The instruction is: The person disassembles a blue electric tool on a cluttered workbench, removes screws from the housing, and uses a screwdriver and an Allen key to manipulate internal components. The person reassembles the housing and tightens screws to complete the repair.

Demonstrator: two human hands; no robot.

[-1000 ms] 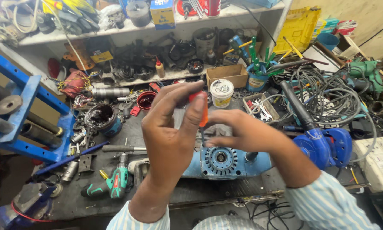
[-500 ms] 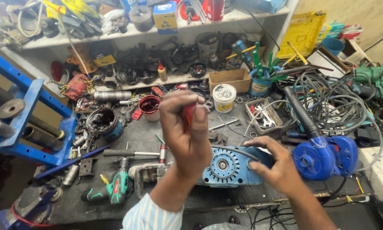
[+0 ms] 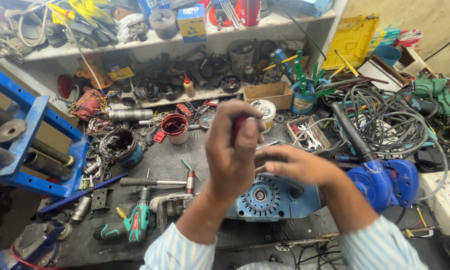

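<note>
Workbench (image 3: 185, 165): dark worn top, cluttered, spans width below hands. Behind it, past hands: white shelf unit, upper shelf (image 3: 135, 42) and lower shelf (image 3: 150, 100), both packed with parts and tins. White upright post (image 3: 330, 30) closes shelf unit, up and right of hands. Beige wall (image 3: 435, 20) far right. Blue metal frame (image 3: 30, 125) far left of hands, angled. Brown floor (image 3: 5, 220) lower left. Lighting even, bright, soft shadows.

red item (image 3: 240, 122): mostly hidden in left hand (image 3: 233, 150), kind unclear
right hand (image 3: 295, 165): motion-blurred, fingertips indistinct
blue motor housing (image 3: 265, 197): top covered by both forearms
blue press frame (image 3: 20, 145): cut by left edge
</note>
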